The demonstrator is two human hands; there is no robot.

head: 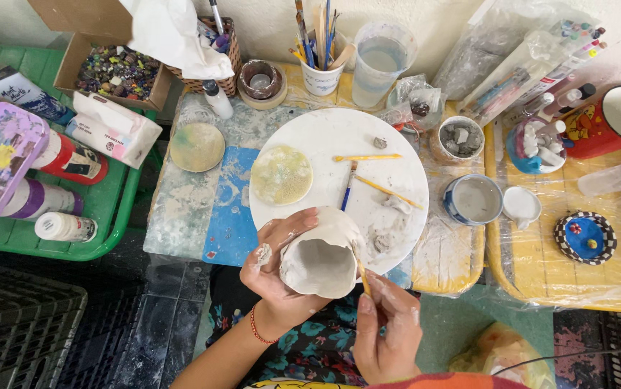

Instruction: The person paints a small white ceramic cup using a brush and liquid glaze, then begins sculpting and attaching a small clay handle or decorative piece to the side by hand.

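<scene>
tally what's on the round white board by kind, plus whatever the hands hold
Held:
Clay cup, left hand: 1
Wooden stick, right hand: 1
On the white board:
Wooden sticks: 2
Blue-handled brush: 1
Round clay disc: 1
Total: 6

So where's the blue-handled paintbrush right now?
In the head view, the blue-handled paintbrush lies on the round white board, near its middle, just right of the pale clay disc and above the clay cup.
</scene>
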